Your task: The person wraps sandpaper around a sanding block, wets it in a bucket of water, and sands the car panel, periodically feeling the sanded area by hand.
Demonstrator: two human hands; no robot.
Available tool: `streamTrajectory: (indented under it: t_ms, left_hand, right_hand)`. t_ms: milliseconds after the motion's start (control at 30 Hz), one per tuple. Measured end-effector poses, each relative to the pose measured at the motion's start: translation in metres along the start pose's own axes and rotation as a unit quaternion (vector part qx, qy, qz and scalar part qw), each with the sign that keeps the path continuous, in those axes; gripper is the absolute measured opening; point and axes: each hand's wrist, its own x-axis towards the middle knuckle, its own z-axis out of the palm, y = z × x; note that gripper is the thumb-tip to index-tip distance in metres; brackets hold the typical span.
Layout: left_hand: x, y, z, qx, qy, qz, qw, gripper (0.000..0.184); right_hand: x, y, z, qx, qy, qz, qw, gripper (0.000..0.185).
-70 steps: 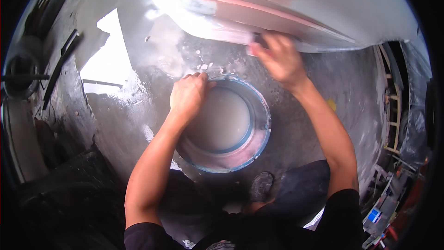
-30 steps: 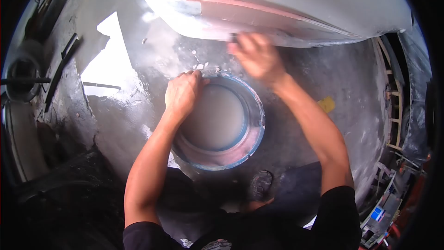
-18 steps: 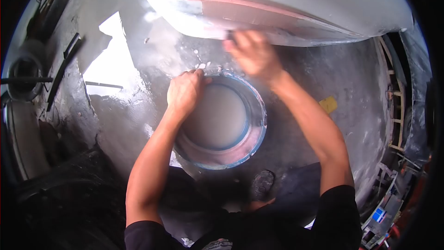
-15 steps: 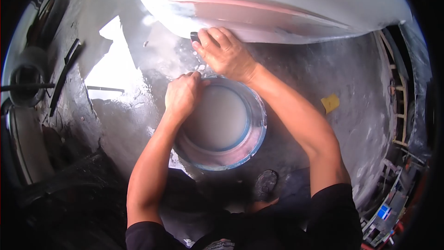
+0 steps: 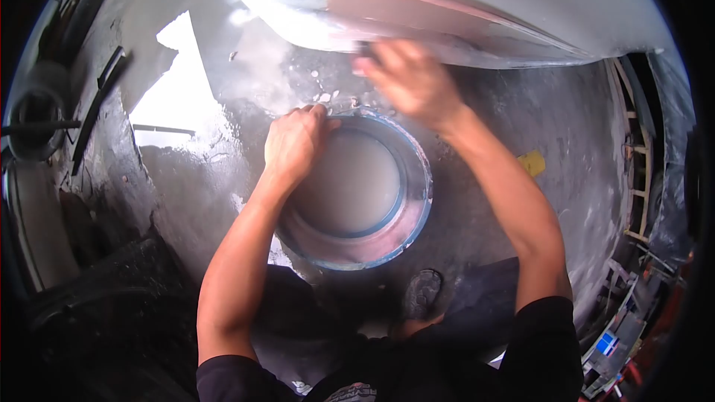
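Note:
A round blue-rimmed bucket (image 5: 417, 216) stands on the wet grey floor, with cloudy whitish liquid (image 5: 357, 182) inside. My left hand (image 5: 296, 141) grips the upper left part of its rim, fingers curled over the edge. Above and to the right of the bucket, my right hand (image 5: 410, 82) is closed around a small dark block (image 5: 363, 50), blurred by motion. The block is at the lower edge of a large curved panel (image 5: 417, 0) in white, grey and pinkish patches. Whether block and panel touch cannot be made out.
A yellow piece (image 5: 532, 163) lies on the floor to the right. Dark strips (image 5: 100, 108) and a tyre-like ring (image 5: 37, 115) are at the left. A slatted frame (image 5: 637, 152) stands at the right, with tools and a blue-and-white item (image 5: 606, 343) below it.
Since half a second ago my right hand has moved right and slightly up with the block, along the panel's lower edge. My left hand stays on the rim. The view has shifted slightly.

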Motion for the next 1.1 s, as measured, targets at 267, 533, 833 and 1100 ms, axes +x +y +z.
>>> streamTrajectory:
  t_ms: [267, 533, 833, 1100]
  left_hand:
    - [0.0, -0.005, 0.008, -0.03, 0.055, 0.031, 0.998, 0.035]
    - [0.001, -0.007, 0.011, -0.018, 0.077, 0.043, 0.996, 0.035]
    - [0.0, 0.0, 0.003, -0.003, 0.002, -0.011, 1.0, 0.036]
    - [0.001, -0.003, 0.006, 0.014, 0.031, 0.018, 0.999, 0.034]
  right_hand:
    - [0.032, -0.027, 0.028, 0.002, 0.028, 0.031, 0.999, 0.036]
    - [-0.031, 0.02, -0.024, -0.017, 0.011, 0.027, 0.999, 0.034]
    - [-0.013, 0.009, -0.001, -0.022, 0.028, -0.018, 0.999, 0.033]
    - [0.036, -0.029, 0.035, 0.018, 0.059, 0.028, 0.998, 0.032]
